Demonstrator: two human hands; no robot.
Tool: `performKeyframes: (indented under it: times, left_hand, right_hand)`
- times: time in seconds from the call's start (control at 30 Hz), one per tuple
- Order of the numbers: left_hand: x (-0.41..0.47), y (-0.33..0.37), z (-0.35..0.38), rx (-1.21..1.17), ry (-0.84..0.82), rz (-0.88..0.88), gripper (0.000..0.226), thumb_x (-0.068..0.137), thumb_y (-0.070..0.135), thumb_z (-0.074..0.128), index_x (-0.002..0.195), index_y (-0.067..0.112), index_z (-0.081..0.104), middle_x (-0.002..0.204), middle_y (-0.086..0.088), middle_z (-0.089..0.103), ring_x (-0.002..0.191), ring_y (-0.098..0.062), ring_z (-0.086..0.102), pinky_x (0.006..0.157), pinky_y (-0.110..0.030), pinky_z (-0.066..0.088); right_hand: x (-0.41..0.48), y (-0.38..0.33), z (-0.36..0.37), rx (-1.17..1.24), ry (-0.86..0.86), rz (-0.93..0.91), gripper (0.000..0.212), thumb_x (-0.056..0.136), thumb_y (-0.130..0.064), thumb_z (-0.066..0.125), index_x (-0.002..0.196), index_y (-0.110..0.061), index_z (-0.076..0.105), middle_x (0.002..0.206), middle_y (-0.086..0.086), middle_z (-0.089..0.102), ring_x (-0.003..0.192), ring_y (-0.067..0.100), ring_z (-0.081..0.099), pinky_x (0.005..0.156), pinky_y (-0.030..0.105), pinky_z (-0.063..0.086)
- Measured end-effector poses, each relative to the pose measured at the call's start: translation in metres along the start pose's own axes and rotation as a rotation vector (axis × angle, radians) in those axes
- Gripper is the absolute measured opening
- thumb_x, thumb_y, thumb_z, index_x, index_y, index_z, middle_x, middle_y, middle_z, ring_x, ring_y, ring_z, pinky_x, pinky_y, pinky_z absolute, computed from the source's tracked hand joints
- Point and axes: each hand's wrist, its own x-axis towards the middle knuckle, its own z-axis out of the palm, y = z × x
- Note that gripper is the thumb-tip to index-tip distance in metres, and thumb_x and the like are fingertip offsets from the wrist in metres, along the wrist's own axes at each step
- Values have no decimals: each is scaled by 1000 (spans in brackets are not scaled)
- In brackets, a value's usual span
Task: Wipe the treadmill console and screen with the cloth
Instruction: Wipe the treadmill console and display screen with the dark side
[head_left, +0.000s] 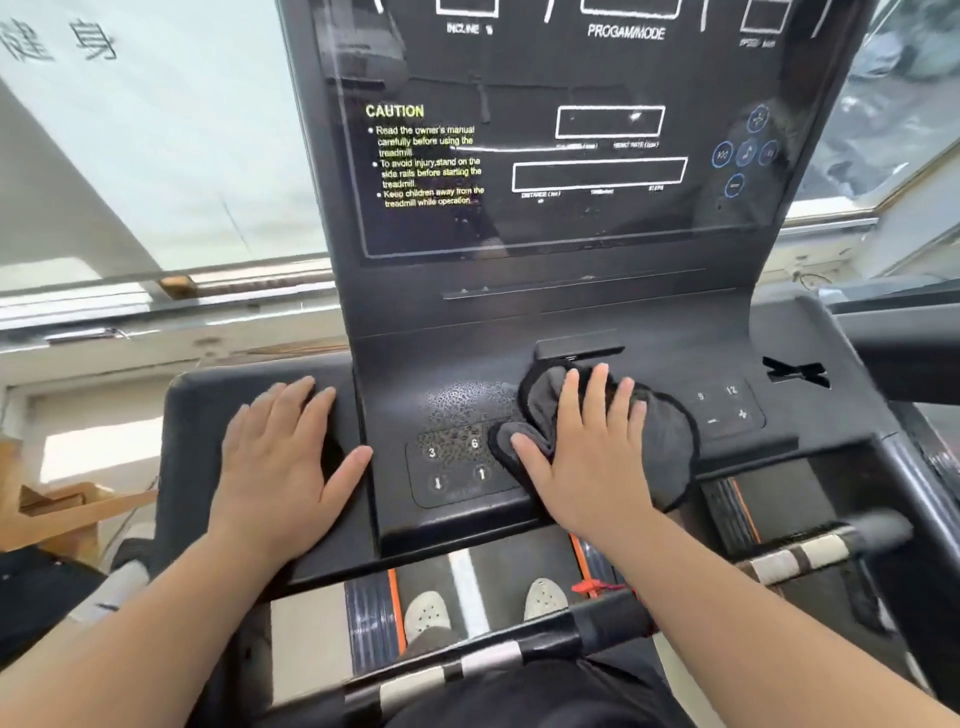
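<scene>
The black treadmill console (613, 322) fills the middle of the head view, with its dark screen (545, 228) upright above. A dark grey cloth (670, 441) lies crumpled on the console's flat middle panel. My right hand (587, 452) presses flat on the cloth, fingers spread. Water droplets (467, 400) bead on the panel just left of the cloth, above the left keypad (452, 467). My left hand (285, 457) rests palm-down and empty on the console's left wing.
A right keypad (727, 410) sits beyond the cloth. A striped handlebar (519, 654) crosses below my arms, with the belt and two white shoes (431, 613) beneath. Windows and a sill run behind the console. Cardboard (67, 509) lies at the left.
</scene>
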Motion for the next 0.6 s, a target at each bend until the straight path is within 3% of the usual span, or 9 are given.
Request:
performKeyframes:
  times: [0.27, 0.47, 0.53, 0.6]
  left_hand:
    - [0, -2, -3, -74, 19, 7, 72, 92, 63, 32, 139, 12, 54, 146, -10, 48, 137, -35, 40, 114, -59, 31]
    - [0, -2, -2, -105, 35, 2, 71, 93, 62, 32, 138, 12, 56, 145, -10, 49, 138, -35, 40, 114, -57, 30]
    - [1, -3, -1, -117, 34, -3, 71, 94, 62, 31, 138, 13, 56, 146, -9, 49, 139, -35, 39, 115, -57, 30]
    - [1, -4, -1, -120, 30, -9, 71, 94, 63, 29, 139, 14, 56, 147, -8, 49, 139, -35, 39, 115, -58, 30]
  right_hand:
    - [-1, -72, -3, 60, -21, -82, 116, 84, -89, 1, 162, -4, 5, 165, 35, -2, 154, 53, -4, 124, 65, 3]
    - [-22, -32, 2, -56, -74, -584, 93, 91, -81, 30, 164, -26, 11, 173, 7, -1, 159, 31, -7, 126, 59, 11]
    - [-25, -12, 3, -52, -69, -545, 92, 92, -82, 26, 164, -28, 9, 173, 5, -4, 159, 29, -10, 126, 59, 10]
    - [-26, -5, 3, 17, -54, -329, 94, 92, -83, 12, 165, -24, 5, 172, 11, -10, 157, 33, -17, 127, 59, 2]
